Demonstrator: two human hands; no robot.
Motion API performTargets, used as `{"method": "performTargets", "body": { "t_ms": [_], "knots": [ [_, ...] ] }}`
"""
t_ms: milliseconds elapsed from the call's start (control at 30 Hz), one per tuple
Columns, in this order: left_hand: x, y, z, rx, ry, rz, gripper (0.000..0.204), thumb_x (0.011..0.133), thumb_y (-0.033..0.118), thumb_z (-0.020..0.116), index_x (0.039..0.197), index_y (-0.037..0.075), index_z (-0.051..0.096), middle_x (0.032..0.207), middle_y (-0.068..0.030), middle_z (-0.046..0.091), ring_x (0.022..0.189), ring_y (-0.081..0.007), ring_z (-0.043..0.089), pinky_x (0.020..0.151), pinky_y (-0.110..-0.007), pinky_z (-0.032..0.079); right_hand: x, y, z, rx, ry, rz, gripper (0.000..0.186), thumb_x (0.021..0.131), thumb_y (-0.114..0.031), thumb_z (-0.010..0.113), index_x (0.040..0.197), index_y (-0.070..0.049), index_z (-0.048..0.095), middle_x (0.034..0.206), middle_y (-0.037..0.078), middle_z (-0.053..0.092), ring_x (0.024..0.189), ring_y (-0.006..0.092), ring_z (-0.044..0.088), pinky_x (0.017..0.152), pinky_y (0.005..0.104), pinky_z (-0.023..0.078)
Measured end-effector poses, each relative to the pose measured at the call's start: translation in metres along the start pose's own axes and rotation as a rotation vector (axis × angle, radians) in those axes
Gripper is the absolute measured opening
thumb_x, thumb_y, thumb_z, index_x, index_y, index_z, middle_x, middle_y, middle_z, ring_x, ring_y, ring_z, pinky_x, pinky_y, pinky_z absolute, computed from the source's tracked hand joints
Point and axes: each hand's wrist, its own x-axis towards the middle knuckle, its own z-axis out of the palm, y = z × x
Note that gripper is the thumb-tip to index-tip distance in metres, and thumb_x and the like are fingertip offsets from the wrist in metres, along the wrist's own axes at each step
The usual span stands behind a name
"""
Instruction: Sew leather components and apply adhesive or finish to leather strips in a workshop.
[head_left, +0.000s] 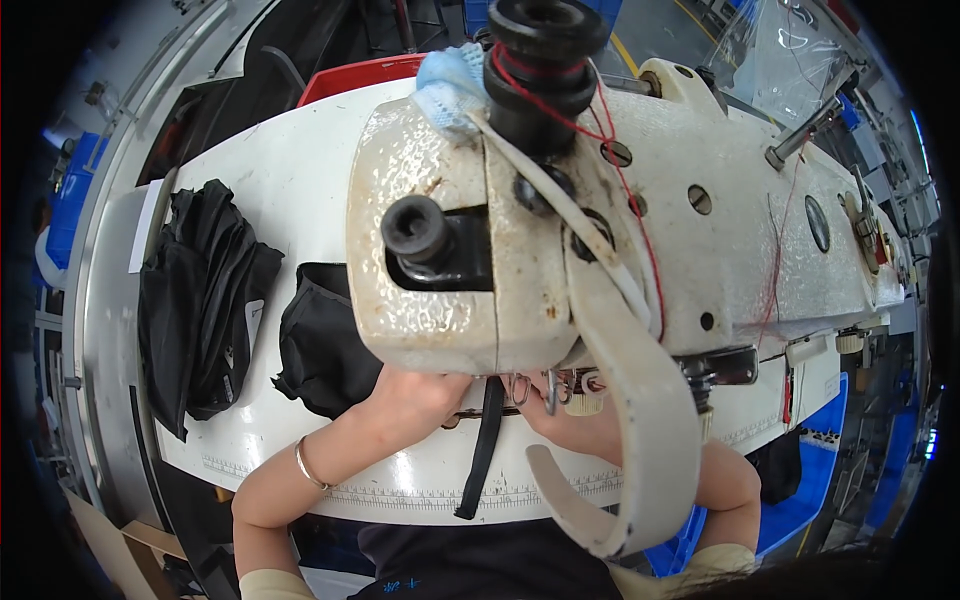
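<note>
Touching black fabric (pixel 322 345): left hand (pixel 428 398), half-hidden

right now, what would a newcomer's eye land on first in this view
The big off-white sewing machine across the centre and right, with red thread around its black knob at the top. Next, the left hand and right hand at its near edge, a black strap between them. Then the crumpled black fabric at far left on the white tabletop.

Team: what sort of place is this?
Probably a sewing workshop or garment factory: a cream-painted metal industrial sewing machine, thin red thread strung over it, and a bunched stack of black fabric on the left.
</note>
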Motion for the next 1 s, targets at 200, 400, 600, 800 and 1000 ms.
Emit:
{"method": "performTargets", "body": {
  "t_ms": [200,400,600,800,1000],
  "knots": [
    [0.006,-0.004,0.005,0.000,0.107,0.041,0.023,0.056,0.001,0.061,0.078,0.000,0.065,0.089,-0.0154,0.061,0.086,-0.0333,0.059,0.075,-0.044,0.048,-0.002,0.052,0.013,-1.108,0.123,-0.500,0.033,0.075,-0.015,0.056,0.108,-0.006,0.059,0.112,0.009,0.056,0.100,0.0189,0.053,0.081,0.0347,0.048],
    [0.009,-0.005,0.007,0.050,0.143,0.029,0.018,0.054,0.000,0.060,0.072,-0.001,0.063,0.086,-0.0151,0.061,0.083,-0.0337,0.060,0.071,-0.043,0.049,0.005,0.056,0.017,-0.851,0.332,-0.524,0.035,0.071,-0.011,0.057,0.105,-0.006,0.059,0.099,0.007,0.058,0.087,0.0230,0.056,0.073,0.0389,0.049],
    [0.012,-0.005,0.002,0.040,0.132,0.017,0.025,0.061,0.002,0.065,0.085,0.003,0.066,0.083,-0.0111,0.060,0.080,-0.0303,0.058,0.070,-0.040,0.049,0.003,0.032,-0.004,-0.882,0.271,-0.573,0.030,0.071,-0.009,0.059,0.101,-0.005,0.061,0.085,0.011,0.058,0.076,0.0275,0.058,0.071,0.0421,0.049],
    [0.014,0.010,-0.016,0.062,0.124,-0.028,0.027,0.066,0.007,0.068,0.091,0.002,0.061,0.096,-0.0111,0.054,0.090,-0.0288,0.052,0.078,-0.037,0.043,0.008,0.033,-0.016,-1.131,0.360,-0.780,0.038,0.068,-0.008,0.057,0.105,0.000,0.059,0.077,0.010,0.055,0.075,0.0241,0.057,0.071,0.0374,0.050],
    [0.001,0.029,-0.027,0.253,0.173,0.009,0.027,0.066,0.008,0.060,0.092,0.000,0.058,0.077,-0.0077,0.043,0.072,-0.0234,0.045,0.066,-0.033,0.040,0.002,0.007,-0.014,-1.230,0.113,-1.037,0.035,0.068,-0.012,0.056,0.099,0.003,0.061,0.085,0.013,0.059,0.084,0.0253,0.058,0.077,0.0368,0.049]
  ]
}}
